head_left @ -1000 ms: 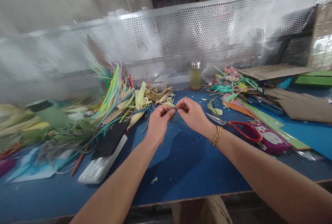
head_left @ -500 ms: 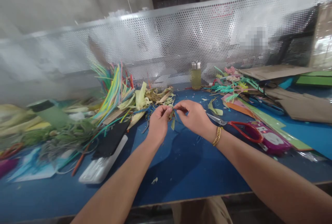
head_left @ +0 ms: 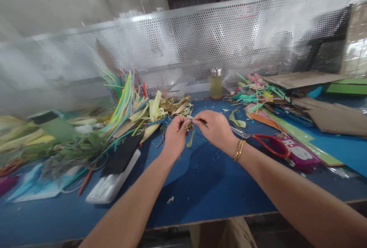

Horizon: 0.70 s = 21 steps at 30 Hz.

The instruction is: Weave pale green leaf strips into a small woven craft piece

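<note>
My left hand (head_left: 176, 133) is closed in a pinch around a small piece of pale green husk strip (head_left: 189, 140), whose loose end hangs below the fingers. Close beside it, my right hand (head_left: 211, 125) pinches the same strip at its upper part, thumb against forefinger. Both hands meet above the blue table (head_left: 200, 186), and the fingers hide most of the piece. Just behind them lies a heap of dried corn husks (head_left: 156, 110). Red-handled scissors (head_left: 269, 144) rest by my right wrist, the blades pointing toward my hand.
Colourful pipe-cleaner-like stems (head_left: 127, 100) stand at the back left. A black phone-like slab (head_left: 122, 155) lies on a white case (head_left: 110, 183). A bottle of yellowish liquid (head_left: 216, 84) stands before the perforated metal screen (head_left: 197, 41). Cardboard (head_left: 338, 116) and a purple case (head_left: 304, 154) lie right.
The husk strip's hanging end has shifted slightly lower and left beneath my fingers. Both hands stay pinched together in nearly the same place.
</note>
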Available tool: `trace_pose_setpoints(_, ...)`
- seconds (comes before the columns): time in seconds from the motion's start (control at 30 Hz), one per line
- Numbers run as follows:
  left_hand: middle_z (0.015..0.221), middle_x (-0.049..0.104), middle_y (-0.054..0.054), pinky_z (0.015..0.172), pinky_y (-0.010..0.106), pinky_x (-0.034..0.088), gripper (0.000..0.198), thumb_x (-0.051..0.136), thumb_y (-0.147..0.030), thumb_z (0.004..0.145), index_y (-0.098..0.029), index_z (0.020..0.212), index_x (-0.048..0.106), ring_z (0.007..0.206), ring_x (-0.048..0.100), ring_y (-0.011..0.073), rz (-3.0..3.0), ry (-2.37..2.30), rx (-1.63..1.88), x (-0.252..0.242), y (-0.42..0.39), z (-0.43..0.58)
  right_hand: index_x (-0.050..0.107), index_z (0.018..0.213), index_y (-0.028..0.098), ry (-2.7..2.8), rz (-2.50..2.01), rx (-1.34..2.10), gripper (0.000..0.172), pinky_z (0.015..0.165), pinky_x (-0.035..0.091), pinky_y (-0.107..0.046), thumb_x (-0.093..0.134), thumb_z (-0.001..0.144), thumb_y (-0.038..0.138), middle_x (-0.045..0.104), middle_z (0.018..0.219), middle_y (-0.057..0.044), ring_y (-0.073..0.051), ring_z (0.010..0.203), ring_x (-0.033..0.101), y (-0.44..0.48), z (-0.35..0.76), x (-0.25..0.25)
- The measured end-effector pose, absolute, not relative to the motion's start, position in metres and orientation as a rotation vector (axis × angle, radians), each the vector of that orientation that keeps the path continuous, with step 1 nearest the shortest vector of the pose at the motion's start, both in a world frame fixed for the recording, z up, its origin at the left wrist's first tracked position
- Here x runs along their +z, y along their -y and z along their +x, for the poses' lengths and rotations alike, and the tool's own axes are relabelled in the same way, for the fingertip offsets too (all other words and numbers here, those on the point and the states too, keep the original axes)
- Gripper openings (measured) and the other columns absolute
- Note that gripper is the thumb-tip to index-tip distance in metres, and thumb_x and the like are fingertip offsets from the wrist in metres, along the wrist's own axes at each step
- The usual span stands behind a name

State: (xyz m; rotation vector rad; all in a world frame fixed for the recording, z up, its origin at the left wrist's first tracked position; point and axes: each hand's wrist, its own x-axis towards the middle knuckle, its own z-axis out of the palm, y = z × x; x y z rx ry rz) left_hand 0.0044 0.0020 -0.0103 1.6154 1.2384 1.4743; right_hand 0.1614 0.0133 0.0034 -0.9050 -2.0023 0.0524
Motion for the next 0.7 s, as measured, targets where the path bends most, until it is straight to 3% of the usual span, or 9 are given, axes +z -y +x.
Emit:
trace_pose_setpoints(0.3, 0.067, 0.055, -0.001, 0.059, 0.025, 0.037, 0.008, 0.059, -0.022, 0.081, -0.019, 0.074, 0.056, 0.061, 0.048, 0.0128, 1.773, -1.381, 1.444, -0.0114, -0.0021, 0.0014, 0.06, 0.077, 0.019, 1.945, -0.861, 0.19, 0.008, 0.069, 0.039, -0.027, 0.061, 0.084, 0.014, 0.063, 0.082, -0.002, -0.015, 0.078, 0.056, -0.0136, 0.1594, 0.0031)
trace_pose_setpoints(0.7, 0.069, 0.055, -0.002, 0.061, 0.026, 0.036, 0.014, 0.053, -0.007, 0.076, -0.019, 0.072, 0.049, 0.065, 0.048, 0.0129, 1.693, -1.421, 1.505, -0.0065, 0.0074, 0.0088, 0.047, 0.085, 0.02, 2.015, -0.894, 0.176, 0.009, 0.069, 0.038, -0.031, 0.046, 0.089, 0.012, 0.061, 0.084, -0.005, -0.019, 0.078, 0.054, -0.0085, 0.1522, -0.0001)
